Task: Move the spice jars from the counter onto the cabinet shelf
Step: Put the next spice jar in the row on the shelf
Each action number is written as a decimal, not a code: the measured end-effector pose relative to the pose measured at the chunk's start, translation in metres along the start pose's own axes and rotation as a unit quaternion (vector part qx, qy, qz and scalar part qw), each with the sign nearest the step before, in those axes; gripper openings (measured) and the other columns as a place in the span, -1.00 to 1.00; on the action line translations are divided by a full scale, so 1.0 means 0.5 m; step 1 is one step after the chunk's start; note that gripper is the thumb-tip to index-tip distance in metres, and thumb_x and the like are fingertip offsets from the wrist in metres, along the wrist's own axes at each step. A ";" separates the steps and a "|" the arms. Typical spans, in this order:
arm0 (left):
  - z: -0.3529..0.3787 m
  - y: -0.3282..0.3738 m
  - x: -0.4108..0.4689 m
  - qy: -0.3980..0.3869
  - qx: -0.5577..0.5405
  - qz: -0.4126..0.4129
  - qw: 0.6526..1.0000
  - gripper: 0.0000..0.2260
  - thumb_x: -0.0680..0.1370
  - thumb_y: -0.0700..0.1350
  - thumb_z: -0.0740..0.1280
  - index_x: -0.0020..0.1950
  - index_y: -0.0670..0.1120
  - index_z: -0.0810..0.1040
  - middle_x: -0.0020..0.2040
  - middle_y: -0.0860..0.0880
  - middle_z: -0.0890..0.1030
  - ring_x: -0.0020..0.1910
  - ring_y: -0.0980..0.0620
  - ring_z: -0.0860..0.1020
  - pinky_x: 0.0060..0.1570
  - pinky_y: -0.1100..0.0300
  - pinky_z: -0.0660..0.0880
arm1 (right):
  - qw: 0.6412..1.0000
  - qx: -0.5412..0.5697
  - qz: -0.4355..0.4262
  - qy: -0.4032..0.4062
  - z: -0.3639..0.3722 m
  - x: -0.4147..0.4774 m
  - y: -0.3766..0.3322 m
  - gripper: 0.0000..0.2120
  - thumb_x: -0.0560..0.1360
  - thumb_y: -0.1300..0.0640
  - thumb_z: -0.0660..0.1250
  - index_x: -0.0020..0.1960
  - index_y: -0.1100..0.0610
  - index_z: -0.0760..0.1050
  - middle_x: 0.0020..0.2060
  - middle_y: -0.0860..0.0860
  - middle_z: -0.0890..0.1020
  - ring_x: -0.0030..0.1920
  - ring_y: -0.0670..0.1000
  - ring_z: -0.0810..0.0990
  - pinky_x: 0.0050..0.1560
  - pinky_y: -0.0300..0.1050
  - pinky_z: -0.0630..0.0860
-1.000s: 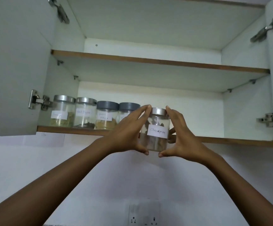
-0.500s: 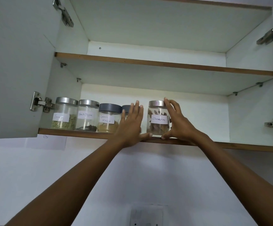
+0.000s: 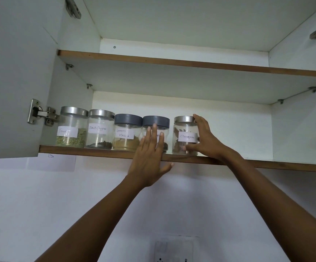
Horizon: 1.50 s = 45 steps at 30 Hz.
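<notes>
Several glass spice jars stand in a row on the lower cabinet shelf (image 3: 96, 151). From the left: a fennel jar (image 3: 71, 127), a black pepper jar (image 3: 99, 129), a garam masala jar (image 3: 126, 132), a grey-lidded jar (image 3: 157, 122) and a silver-lidded cinnamon jar (image 3: 184, 136). My right hand (image 3: 205, 139) is wrapped around the right side of the cinnamon jar, thumb under its label. My left hand (image 3: 149, 157) is flat and open in front of the grey-lidded jar, hiding its label, and apart from the cinnamon jar.
The left cabinet door (image 3: 11, 72) hangs open with its hinge (image 3: 42, 115) beside the fennel jar. An upper shelf (image 3: 191, 63) spans above. The lower shelf runs on to the right of the cinnamon jar. A wall socket (image 3: 174, 250) sits below.
The cinnamon jar went from being held below the shelf in both hands to standing on it. My left hand has let go and shifted left; my right hand stays on the jar.
</notes>
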<state>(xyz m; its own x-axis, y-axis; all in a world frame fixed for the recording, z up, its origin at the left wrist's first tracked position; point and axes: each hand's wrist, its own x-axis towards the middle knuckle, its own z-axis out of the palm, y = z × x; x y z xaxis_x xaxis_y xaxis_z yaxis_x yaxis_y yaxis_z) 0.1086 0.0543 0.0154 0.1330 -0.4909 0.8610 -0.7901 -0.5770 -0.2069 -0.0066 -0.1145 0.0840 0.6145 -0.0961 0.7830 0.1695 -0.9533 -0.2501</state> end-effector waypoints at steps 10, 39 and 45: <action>0.010 -0.003 0.000 -0.017 0.021 -0.008 1.000 -0.15 0.51 0.34 0.04 0.52 -0.18 -0.26 0.48 -0.22 -0.38 0.46 -0.16 -0.39 0.47 -0.01 -0.22 | 0.998 -0.049 0.005 0.032 0.041 0.017 -0.015 -0.06 0.33 0.16 0.47 0.49 0.08 -0.07 0.46 -0.03 0.02 0.28 0.05 0.35 0.15 0.03 0.45; 0.035 0.303 -0.462 -0.071 -0.412 0.039 0.907 -0.73 0.55 -0.08 0.17 0.11 -0.11 0.60 0.12 -0.01 0.60 0.24 0.04 0.43 0.27 0.23 0.28 | 0.979 0.057 0.193 -0.020 0.085 -0.713 0.031 -0.16 0.37 -0.09 0.39 0.48 -0.11 -0.04 0.49 -0.04 -0.01 0.47 -0.07 0.02 0.46 0.09 0.08; 0.122 0.407 -0.726 -0.308 -0.455 -0.012 0.835 -0.72 0.52 -0.04 0.24 0.22 0.06 0.52 0.22 0.12 0.52 0.32 0.22 0.31 0.34 0.08 0.29 | 0.916 0.113 0.355 -0.152 0.170 -0.983 0.106 -0.23 0.39 0.02 0.46 0.39 -0.20 0.03 0.49 -0.05 0.06 0.46 -0.07 0.03 0.46 0.08 0.11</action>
<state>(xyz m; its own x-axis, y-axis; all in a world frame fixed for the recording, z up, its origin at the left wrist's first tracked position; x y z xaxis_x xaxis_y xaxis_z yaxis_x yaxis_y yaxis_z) -0.0641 0.0755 -0.3676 0.2162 -0.8912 0.3989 -0.8732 0.0063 0.4873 -0.2343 -0.0937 -0.3625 0.8118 -0.5517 0.1915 -0.2222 -0.5951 -0.7723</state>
